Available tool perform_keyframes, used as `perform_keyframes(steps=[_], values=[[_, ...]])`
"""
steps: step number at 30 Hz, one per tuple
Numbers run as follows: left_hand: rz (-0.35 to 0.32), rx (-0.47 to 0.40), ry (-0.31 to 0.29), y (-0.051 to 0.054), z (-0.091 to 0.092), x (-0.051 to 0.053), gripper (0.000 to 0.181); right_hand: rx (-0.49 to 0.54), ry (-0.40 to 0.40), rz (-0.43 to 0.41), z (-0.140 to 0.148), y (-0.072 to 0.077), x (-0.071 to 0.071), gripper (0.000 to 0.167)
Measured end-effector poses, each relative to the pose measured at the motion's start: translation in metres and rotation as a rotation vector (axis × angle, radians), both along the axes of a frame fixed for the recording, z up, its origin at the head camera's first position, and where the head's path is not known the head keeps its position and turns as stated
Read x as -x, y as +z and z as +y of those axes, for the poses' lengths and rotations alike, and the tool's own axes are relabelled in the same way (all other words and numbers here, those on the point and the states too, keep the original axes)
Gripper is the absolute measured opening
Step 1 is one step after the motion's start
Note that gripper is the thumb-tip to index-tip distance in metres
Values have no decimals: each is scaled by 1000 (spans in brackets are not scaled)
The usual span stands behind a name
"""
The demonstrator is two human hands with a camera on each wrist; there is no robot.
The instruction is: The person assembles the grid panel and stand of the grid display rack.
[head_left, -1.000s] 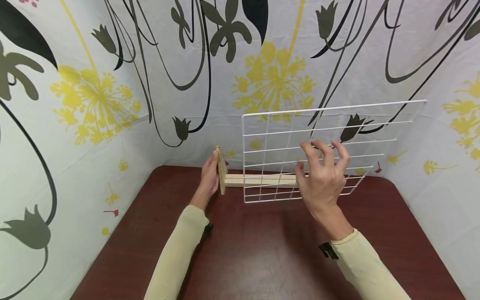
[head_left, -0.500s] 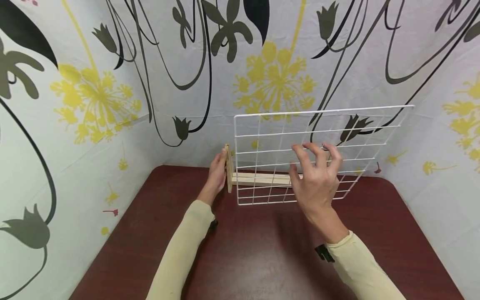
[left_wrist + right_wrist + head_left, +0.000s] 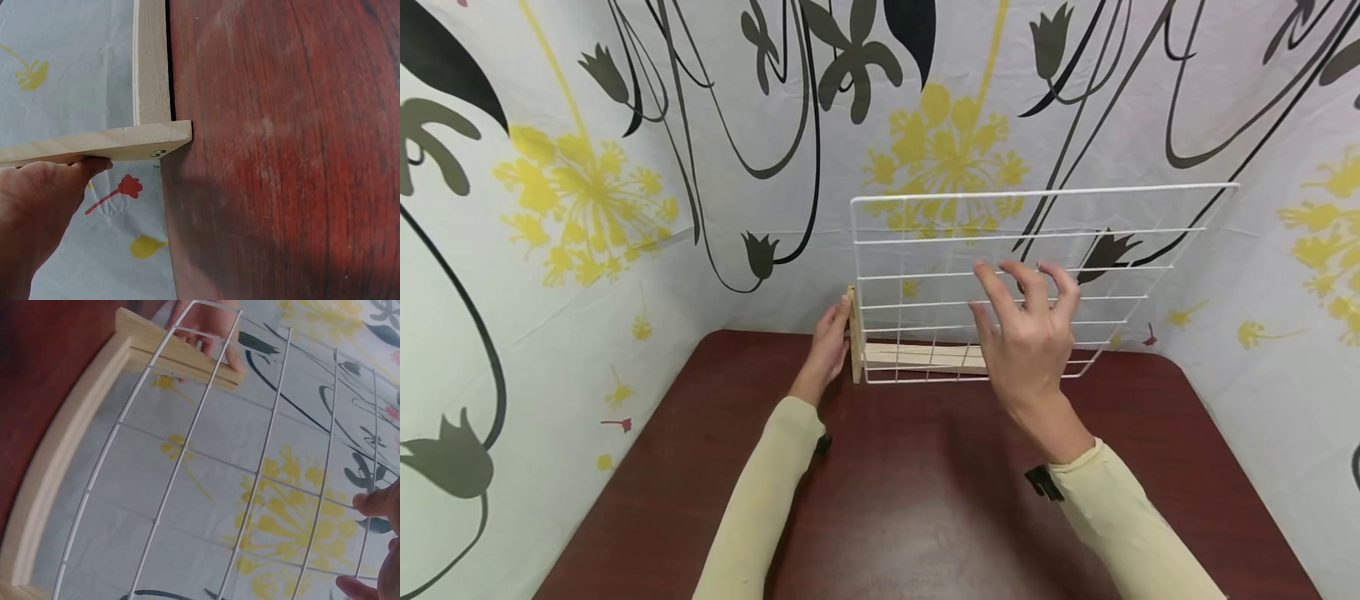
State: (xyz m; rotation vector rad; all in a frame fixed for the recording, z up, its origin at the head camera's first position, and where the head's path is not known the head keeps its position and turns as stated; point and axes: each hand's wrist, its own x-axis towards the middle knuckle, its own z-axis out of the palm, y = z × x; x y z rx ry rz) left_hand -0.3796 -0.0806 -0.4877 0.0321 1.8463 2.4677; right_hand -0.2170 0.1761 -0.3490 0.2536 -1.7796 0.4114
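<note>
My left hand (image 3: 829, 343) grips the upright end board (image 3: 856, 346) of a pale wooden frame from its left side. The frame's long rail (image 3: 153, 62) runs along the table's far edge, joined to that board near two metal screw heads in the left wrist view. My right hand (image 3: 1030, 350) holds a white wire grid (image 3: 1037, 193), fingers bent over its wires. The grid stands tilted in front of the rail, its lower left corner close beside the end board; I cannot tell whether they touch. Another wooden end (image 3: 25, 592) shows partly in the right wrist view.
A dark red wooden table (image 3: 880, 500) lies beneath. Light fabric (image 3: 715, 208) with flower prints hangs behind it and along both sides, close to the table's far edge.
The wire grid has shifted left, then risen in the head view toward the far side, closer to the end board. The wooden frame has slid slightly right with my left hand.
</note>
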Motion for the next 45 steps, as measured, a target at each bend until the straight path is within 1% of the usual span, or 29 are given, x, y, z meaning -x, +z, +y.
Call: perform_keyframes(steps=[5,8,11,14,18,23,30,34,39,45], values=[[12,2,-6,-1,-1,1,63,0,-26,10,-9,20,9,52],[18,9,-2,0,-2,0,63,1,-16,17,-14,33,14,51],[19,18,-4,-1,-3,0,63,4,-13,34,-18,45,21,50],[19,32,-9,0,-4,0,65,3,-29,61,-21,54,27,48],[18,27,-3,0,-3,-1,65,8,-47,90,-25,61,36,44],[22,17,-3,-1,-2,-2,64,16,-78,101,-29,71,47,41],[21,28,-12,-3,0,-3,65,-44,-136,135,-40,88,62,44],[24,51,-14,-6,0,-3,66,-49,-158,146,-47,95,69,43],[28,62,-16,-5,0,-3,69,-41,-157,134,-51,100,74,41],[29,65,-26,-4,0,-3,68,-41,-186,117,-49,97,81,41]])
